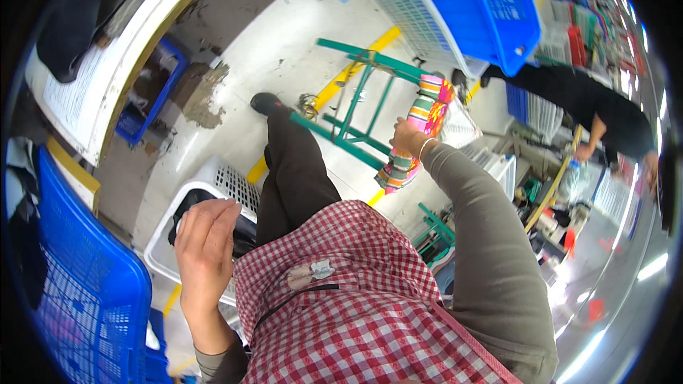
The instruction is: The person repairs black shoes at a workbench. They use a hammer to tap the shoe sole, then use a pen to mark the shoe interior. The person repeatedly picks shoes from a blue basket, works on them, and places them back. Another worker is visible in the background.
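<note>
My right hand point(409, 137) is closed on the edge of a stool's padded seat point(429, 110), which has a bright multicoloured striped and patterned cover. The green metal frame of the stool point(348, 144) stretches leftward from that seat across the pale floor. Whether its feet touch the floor I cannot tell. My left hand point(205, 245) is raised in front of a white plastic basket point(181, 199), its fingers extended loosely side by side and nothing seen in them. Dark cloth point(186, 206) lies in that basket, partly hidden behind the hand. A red checked apron point(341, 277) covers my front.
A blue crate point(92, 291) stands at the lower left, below a white-topped table point(78, 107). More blue and white crates point(469, 7) are stacked at the top. Another person in black point(597, 99) bends at the right. Yellow lines point(334, 89) cross the floor.
</note>
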